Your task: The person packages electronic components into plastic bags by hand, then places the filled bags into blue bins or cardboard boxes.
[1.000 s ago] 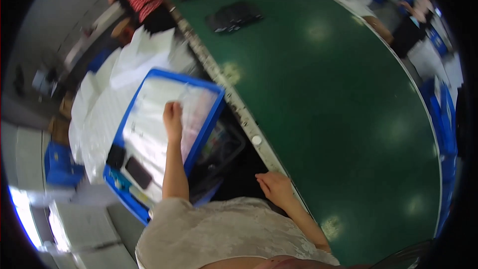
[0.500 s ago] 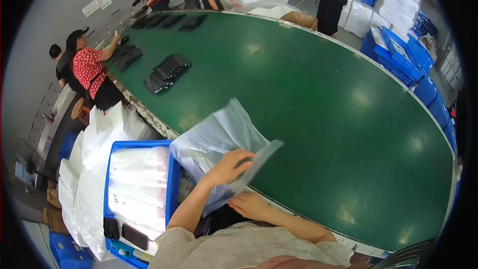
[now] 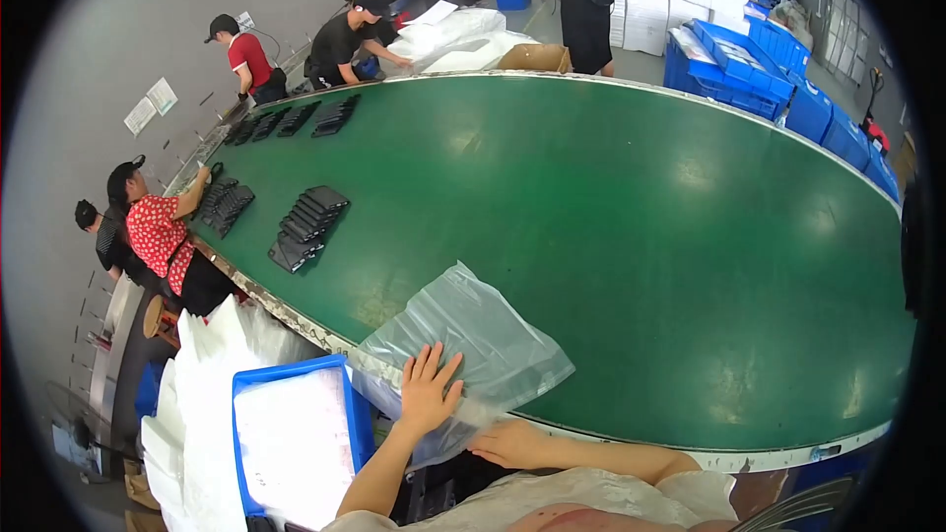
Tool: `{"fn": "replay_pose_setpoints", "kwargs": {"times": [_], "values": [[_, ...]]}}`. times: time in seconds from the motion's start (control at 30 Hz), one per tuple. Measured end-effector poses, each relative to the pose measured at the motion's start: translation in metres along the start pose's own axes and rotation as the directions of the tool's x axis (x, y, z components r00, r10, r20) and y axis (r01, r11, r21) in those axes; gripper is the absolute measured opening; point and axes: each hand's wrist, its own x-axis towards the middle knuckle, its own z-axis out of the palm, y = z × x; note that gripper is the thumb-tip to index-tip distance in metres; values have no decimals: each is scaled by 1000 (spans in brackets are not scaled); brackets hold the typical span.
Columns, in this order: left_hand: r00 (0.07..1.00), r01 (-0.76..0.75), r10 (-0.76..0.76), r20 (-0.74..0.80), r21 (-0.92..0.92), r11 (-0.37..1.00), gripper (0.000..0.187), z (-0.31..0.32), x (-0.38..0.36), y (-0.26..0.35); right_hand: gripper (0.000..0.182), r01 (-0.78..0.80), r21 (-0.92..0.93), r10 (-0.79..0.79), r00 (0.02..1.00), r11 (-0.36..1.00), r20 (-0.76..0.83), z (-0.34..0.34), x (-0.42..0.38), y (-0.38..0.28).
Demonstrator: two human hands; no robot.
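A clear plastic bag [image 3: 493, 345] lies across the near edge of the green table, its far part spread over the surface. My left hand [image 3: 429, 396] is pressed flat on the bag with its fingers spread. Just to the right, my right hand [image 3: 510, 443] is at the table's near rim, its fingers closed on the bag's near edge; the fingertips are partly hidden. Beside my left arm stands a blue bin [image 3: 361, 414] holding a stack of white plastic bags [image 3: 296, 438].
Black flat items lie in an overlapping row [image 3: 310, 227] on the green table [image 3: 631, 266], with further rows along its far left. White wrapping [image 3: 212, 384] is heaped left of the bin. Several people work around the far and left edges. Blue crates [image 3: 729, 69] stand at the right.
The bag has gone from lifted and billowing to lying flat. My left hand has opened from a curled shape and come down on it. My view has tilted up.
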Motion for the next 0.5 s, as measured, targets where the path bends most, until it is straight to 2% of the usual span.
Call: {"fn": "replay_pose_setpoints", "kwargs": {"times": [0.13,0.4,0.5], "values": [[994,18,-23,-105,-52,999,49,4,0,-1,18,-6,11,6,1000,1000,19,-3,3,-3],[989,-21,8,-144,-86,996,46,3,-4,-7,16,20,-28,-20,999,999,-29,3,7,-5],[989,-42,30,-143,-85,995,44,3,-5,-11,16,3,-23,-3,1000,1000,0,5,9,-6]]}}
